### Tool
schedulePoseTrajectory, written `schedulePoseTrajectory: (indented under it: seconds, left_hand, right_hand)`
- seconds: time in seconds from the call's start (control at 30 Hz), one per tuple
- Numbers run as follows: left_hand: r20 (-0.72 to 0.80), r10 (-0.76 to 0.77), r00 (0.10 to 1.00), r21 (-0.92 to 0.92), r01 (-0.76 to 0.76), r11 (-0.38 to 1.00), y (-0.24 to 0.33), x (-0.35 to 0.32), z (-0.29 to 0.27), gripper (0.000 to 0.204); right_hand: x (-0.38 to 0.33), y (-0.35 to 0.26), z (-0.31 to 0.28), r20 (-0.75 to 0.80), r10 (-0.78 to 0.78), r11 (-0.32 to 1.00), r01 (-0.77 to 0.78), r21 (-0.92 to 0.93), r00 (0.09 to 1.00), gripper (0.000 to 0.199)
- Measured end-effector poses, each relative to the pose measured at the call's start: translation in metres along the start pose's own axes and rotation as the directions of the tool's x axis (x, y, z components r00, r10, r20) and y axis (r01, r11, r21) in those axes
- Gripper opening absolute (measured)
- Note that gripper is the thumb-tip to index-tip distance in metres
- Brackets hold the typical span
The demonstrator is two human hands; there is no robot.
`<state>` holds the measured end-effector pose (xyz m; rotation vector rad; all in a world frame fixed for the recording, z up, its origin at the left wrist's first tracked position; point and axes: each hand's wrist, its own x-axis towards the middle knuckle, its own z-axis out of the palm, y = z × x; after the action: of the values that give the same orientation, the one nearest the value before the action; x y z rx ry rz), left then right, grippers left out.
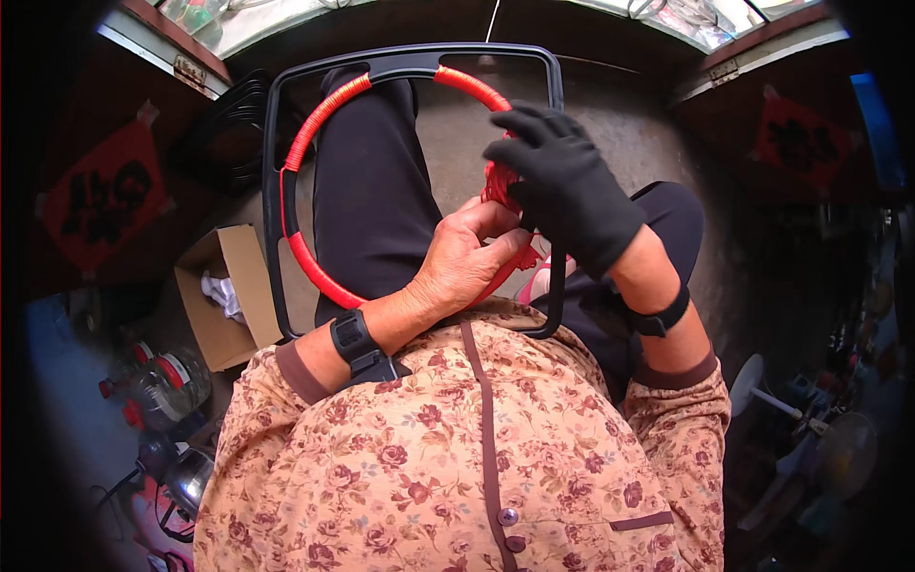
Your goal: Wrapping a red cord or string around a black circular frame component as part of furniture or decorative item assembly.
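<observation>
A black rectangular frame (273, 200) with rounded corners lies across my lap, with a round ring (307, 124) inside it. Glossy red cord is wound tightly around several stretches of the ring; a thin bare-looking stretch shows on its left side. My left hand (453, 255), ungloved, pinches at the ring's lower right, thumb and fingers closed on the red cord there. Over the right side of the ring, my right hand (577, 195) wears a black glove, its fingers curled about a loose bundle of red cord (498, 183). Its fingertips are partly hidden and slightly blurred.
Left of my lap stands an open cardboard box (253, 286) with a white cloth (221, 294) inside. Nearby are clear plastic bottles (181, 381) and a shiny metal pot (193, 481). Dark looped frames (224, 129) lean at the far left. A white fan-like object (748, 379) stands right.
</observation>
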<state>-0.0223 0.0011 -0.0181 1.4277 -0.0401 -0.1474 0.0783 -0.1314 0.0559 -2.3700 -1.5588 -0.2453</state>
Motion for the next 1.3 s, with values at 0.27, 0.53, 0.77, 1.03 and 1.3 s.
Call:
schedulePoseTrajectory:
  seconds: [0.27,0.53,0.77,1.03,1.3]
  left_hand:
    - [0.202,-0.236,0.951,-0.442,0.303,0.844,0.006,0.005,0.0,0.014]
    - [0.289,-0.369,0.883,-0.435,0.465,0.771,0.002,0.007,-0.004,0.02]
    - [0.283,-0.431,0.857,-0.449,0.516,0.73,0.005,0.008,-0.006,0.023]
    - [0.239,-0.395,0.887,-0.512,0.461,0.725,0.013,0.006,-0.003,0.016]
    - [0.076,-0.295,0.952,-0.294,0.304,0.906,0.006,0.005,0.0,0.019]
  right_hand:
    - [-0.068,-0.038,-0.021,0.052,0.282,0.903,-0.283,0.323,0.958,0.036]
    - [-0.093,-0.055,-0.009,-0.102,0.63,0.591,-0.39,0.706,0.77,0.026]
    - [-0.185,-0.019,-0.053,-0.047,0.844,0.117,-0.099,0.988,0.535,0.04]
    - [-0.174,0.002,-0.056,-0.406,0.76,0.646,-0.658,0.388,0.507,0.042]
    - [-0.046,0.002,-0.025,-0.369,0.575,0.818,-0.506,0.272,0.731,0.041]
